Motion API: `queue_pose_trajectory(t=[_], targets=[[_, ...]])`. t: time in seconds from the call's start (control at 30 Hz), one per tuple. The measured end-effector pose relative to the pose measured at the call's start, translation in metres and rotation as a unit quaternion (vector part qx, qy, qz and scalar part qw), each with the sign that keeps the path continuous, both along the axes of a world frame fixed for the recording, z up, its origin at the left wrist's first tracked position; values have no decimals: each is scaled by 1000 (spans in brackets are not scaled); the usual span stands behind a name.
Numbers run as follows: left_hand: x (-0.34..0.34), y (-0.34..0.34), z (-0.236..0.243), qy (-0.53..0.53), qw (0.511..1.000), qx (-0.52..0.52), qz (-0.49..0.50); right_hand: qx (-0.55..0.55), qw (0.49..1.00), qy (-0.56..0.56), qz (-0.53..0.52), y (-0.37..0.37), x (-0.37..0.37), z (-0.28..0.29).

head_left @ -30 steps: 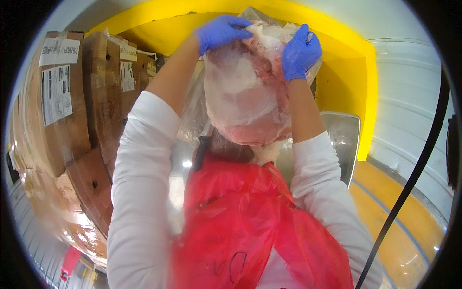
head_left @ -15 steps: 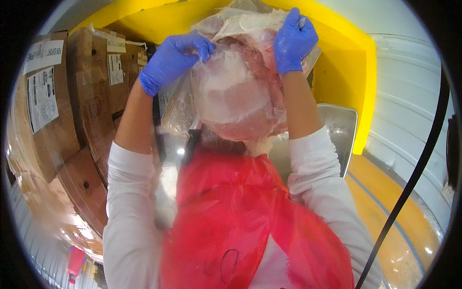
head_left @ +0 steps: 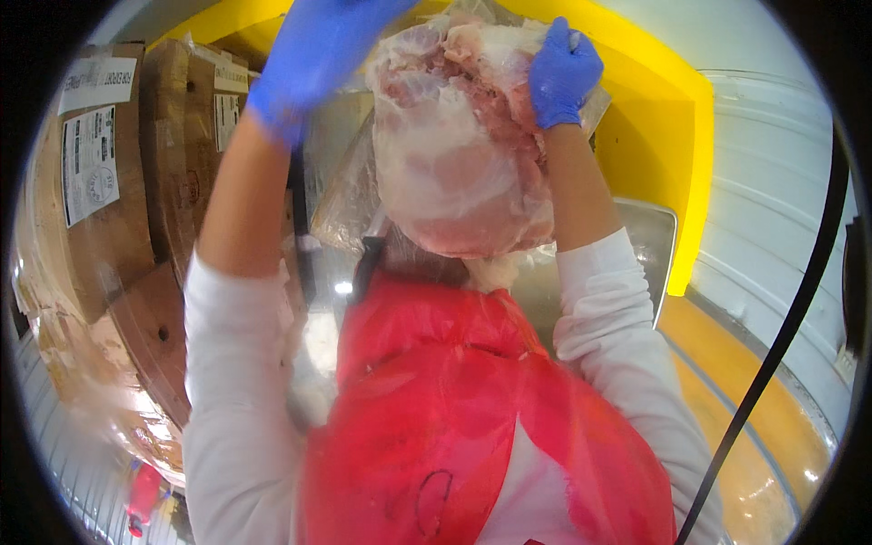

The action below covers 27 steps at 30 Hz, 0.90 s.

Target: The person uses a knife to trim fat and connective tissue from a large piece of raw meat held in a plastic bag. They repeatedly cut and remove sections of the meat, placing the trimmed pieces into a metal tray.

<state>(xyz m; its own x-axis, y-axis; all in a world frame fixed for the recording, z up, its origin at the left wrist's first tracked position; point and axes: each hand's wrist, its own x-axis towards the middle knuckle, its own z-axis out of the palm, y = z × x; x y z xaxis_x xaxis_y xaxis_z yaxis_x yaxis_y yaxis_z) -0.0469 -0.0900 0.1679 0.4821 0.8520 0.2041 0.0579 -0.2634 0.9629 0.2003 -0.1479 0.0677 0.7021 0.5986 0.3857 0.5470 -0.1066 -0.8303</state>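
A large raw cut of meat (head_left: 454, 168), pale with fat and pink at its lower end, lies in front of me. My blue-gloved right hand (head_left: 565, 74) is closed in a fist against its upper right edge; what the fingers grip there is hidden. My left hand (head_left: 318, 54), also gloved in blue, is raised at the upper left of the meat. It is smeared by motion and its fingers run toward the top rim. Clear plastic wrap (head_left: 350, 200) lies along the meat's left side. Near my apron is a black-handled knife (head_left: 366, 263).
Taped cardboard boxes (head_left: 95, 209) are stacked on my left. A yellow frame (head_left: 658, 154) surrounds the far and right sides. A metal tray (head_left: 649, 236) stands beside my right forearm. A black strap or cable (head_left: 772, 354) crosses the right side.
My left hand has moved up, off the meat's upper left edge. Plastic film that lay over the meat has come away, leaving its surface bare. My right hand stays almost in place.
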Motion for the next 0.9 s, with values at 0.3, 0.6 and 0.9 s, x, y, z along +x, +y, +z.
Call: queue_pose_trajectory(t=[0.3, 0.6, 0.9], targets=[[-163, -266, -187, 411, 875, -230, 116, -97, 984, 61, 133, -39, 49, 21], [-132, -287, -214, 373, 888, -261, 67, -334, 778, -19, 532, -183, -58, 114], [-239, -262, -64, 456, 839, -208, 212, -248, 849, -122, 449, -225, -112, 54]])
